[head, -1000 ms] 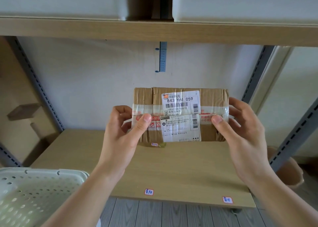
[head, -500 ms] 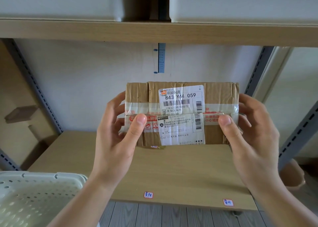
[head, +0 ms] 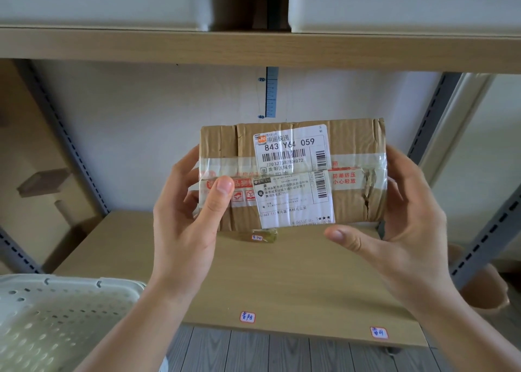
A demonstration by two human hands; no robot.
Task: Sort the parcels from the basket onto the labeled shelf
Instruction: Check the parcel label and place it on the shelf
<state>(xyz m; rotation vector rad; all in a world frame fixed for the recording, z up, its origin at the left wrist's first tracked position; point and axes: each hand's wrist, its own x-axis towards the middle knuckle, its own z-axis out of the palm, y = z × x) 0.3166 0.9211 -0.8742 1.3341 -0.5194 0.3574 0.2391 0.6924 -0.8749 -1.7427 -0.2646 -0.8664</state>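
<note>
A taped brown cardboard parcel (head: pixel 352 143) with two white shipping labels is held upright in the air over the wooden shelf board (head: pixel 296 281). My left hand (head: pixel 189 219) grips its left end, thumb across the front. My right hand (head: pixel 406 219) cups its right end with fingers behind; the thumb points left just under the parcel's lower edge. A strip of tape with a small handwritten tag (head: pixel 258 237) hangs under the parcel. Two handwritten labels, a left label (head: pixel 247 317) and a right label (head: pixel 378 332), are stuck on the shelf's front edge. The white perforated basket (head: pixel 56 315) sits at lower left.
An upper shelf board (head: pixel 253 47) carries two white bins (head: pixel 98 2) overhead. Grey slotted uprights (head: pixel 64 143) frame the bay on both sides. A blue ruler strip (head: pixel 271 92) runs down the back wall. Cardboard boxes (head: pixel 42 182) stand at left.
The parcel has come closer to the camera and slightly right. My right thumb has come off the parcel's front and now sits below its bottom edge.
</note>
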